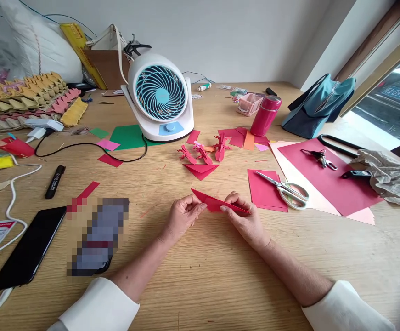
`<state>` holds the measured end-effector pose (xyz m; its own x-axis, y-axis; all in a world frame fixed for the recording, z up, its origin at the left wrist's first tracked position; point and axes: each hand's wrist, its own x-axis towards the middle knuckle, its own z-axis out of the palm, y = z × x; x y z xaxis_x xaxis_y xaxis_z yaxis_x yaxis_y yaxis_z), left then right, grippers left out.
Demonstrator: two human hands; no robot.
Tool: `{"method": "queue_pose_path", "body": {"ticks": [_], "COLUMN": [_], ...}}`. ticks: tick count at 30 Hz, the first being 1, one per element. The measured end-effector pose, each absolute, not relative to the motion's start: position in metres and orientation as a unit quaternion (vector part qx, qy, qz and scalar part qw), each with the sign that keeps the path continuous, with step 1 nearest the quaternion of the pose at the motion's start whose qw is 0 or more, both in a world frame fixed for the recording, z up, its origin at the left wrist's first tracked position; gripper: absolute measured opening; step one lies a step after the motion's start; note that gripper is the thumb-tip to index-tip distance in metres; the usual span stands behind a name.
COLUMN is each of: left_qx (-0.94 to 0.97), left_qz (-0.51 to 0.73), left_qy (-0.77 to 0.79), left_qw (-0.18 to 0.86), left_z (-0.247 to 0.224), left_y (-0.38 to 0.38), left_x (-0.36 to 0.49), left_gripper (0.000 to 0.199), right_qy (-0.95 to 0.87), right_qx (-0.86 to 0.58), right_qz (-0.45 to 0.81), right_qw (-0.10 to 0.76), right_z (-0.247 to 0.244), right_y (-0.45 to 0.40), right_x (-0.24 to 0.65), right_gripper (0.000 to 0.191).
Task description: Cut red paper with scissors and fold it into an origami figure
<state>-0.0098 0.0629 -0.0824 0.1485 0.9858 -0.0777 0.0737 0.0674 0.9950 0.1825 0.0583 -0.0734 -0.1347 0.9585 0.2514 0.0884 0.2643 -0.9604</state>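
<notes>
A piece of red paper [213, 202], folded to a long pointed shape, is held up between both hands at the middle of the table. My left hand [187, 212] pinches it near its left part, thumb in front. At its right part my right hand [241, 214] grips it between thumb and bent fingers. Beyond the hands lies a folded red paper triangle [201, 171], and several small red folded figures [205, 154] stand just behind it. Right of my right hand are red paper squares [263, 191] with silver scissors [291, 193] resting partly on them.
A white fan [161, 99] stands at the back. Two phones, one black [30, 248] and one blurred [99, 239], lie left, near a marker [55, 182]. A red bottle [266, 115], teal bag [318, 108], large red sheet [327, 184] and keys [320, 158] are right.
</notes>
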Motion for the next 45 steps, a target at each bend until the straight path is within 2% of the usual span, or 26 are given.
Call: {"method": "queue_pose_path", "body": {"ticks": [4,8,14,18,20,31,45], "left_qx": [0.567,0.572,0.517,0.475,0.482,0.502,0.517], "left_qz": [0.386,0.379,0.413,0.433,0.42,0.351,0.316], "left_qy": [0.466,0.419,0.469,0.457,0.451,0.442,0.398], "left_qw": [0.559,0.595,0.584,0.615,0.623,0.655,0.688], "left_z": [-0.077,-0.076,-0.075,-0.075,-0.074,-0.07,-0.071], "left_y": [0.059,0.054,0.053,0.056,0.057,0.061,0.065], "left_x": [-0.01,-0.01,-0.005,-0.007,-0.008,-0.011,-0.019], "left_gripper": [0.038,0.044,0.041,0.038,0.037,0.042,0.026], "right_qy": [-0.686,-0.798,-0.86,-0.848,-0.839,-0.87,-0.883], "right_qx": [-0.42,-0.354,-0.306,-0.331,-0.349,-0.28,-0.257], "right_qz": [0.268,0.124,0.009,0.024,0.03,0.118,0.106], "right_qw": [0.53,0.471,0.407,0.414,0.415,0.389,0.379], "right_z": [-0.074,-0.075,-0.076,-0.076,-0.074,-0.075,-0.074], "right_y": [0.053,0.049,0.045,0.047,0.05,0.054,0.055], "right_x": [0.187,0.19,0.186,0.189,0.192,0.2,0.202], "right_gripper": [0.006,0.016,0.023,0.042,0.045,0.026,0.019]}}
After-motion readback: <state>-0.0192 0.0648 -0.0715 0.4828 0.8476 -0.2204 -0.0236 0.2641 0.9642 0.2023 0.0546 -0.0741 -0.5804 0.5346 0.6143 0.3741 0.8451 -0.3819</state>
